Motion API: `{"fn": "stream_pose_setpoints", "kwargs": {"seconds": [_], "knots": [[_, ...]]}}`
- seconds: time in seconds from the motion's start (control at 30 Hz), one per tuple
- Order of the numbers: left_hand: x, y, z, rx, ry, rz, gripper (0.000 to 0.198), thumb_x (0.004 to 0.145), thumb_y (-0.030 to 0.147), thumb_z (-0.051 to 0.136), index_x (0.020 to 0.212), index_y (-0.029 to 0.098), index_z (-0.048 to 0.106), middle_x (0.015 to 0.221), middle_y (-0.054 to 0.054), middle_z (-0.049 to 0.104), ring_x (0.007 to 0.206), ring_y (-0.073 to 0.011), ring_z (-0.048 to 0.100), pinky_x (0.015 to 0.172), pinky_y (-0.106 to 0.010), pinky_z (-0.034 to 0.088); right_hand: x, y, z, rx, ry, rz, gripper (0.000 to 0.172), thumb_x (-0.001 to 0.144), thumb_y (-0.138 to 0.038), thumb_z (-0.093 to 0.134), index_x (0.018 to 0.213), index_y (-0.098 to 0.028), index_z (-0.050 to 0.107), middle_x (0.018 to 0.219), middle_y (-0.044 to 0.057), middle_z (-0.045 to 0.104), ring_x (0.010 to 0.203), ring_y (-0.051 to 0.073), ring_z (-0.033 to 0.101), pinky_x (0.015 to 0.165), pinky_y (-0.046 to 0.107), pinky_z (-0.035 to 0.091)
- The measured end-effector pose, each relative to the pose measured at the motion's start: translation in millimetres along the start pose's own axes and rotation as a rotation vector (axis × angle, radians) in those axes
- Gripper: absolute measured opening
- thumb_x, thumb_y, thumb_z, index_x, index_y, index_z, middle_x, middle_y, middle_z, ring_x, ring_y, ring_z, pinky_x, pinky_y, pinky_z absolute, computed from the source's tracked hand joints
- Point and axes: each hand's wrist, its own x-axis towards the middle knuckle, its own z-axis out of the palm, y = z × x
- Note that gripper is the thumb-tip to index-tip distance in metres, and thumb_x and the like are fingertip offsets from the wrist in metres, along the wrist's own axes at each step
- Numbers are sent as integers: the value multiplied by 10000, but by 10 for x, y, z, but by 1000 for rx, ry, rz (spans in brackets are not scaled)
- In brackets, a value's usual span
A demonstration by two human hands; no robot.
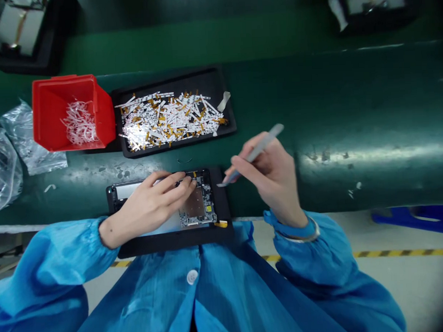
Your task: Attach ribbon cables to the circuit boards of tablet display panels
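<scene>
An opened device (203, 200) with a bare circuit board lies in a black holder (173, 242) at the near edge of the green belt. My left hand (150, 205) rests on the device, its fingertips pinched together near the top of the board over something too small to name. My right hand (272, 176) is closed on grey tweezers (252, 155), whose tips hover just right of the board, above the holder's edge.
A black tray (225, 129) heaped with small white and orange flex strips sits behind the device. A red bin (47, 111) with white peeled strips stands left of it. Crumpled clear plastic bags (10, 149) lie at far left. Two other holders stand at the far side of the belt.
</scene>
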Motion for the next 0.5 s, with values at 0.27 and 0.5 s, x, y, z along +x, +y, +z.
{"fn": "stream_pose_setpoints", "kwargs": {"seconds": [0.27, 0.5], "knots": [[-17, 18, 108, -175, 113, -155, 299, 978, 124, 481, 1263, 118, 570, 1286, -88, 651, 1144, -228, 608, 894, -363, 455, -879, 18, -160, -392, -210, 124, 273, 992, -280, 495, 759, -180, 594, 615, -30, 597, 414, 58, 522, 461, 197, 448], [148, -31, 143, -207, 131, -166, 204, 973, 90, 438, 1130, 81, 568, 1206, -95, 684, 1104, -232, 631, 798, -344, 450, -1150, 210, 182, -589, 50, -5, 106, 868, -261, 707, 872, -189, 630, 674, -34, 572, 512, 74, 522, 502, 186, 466]]}}
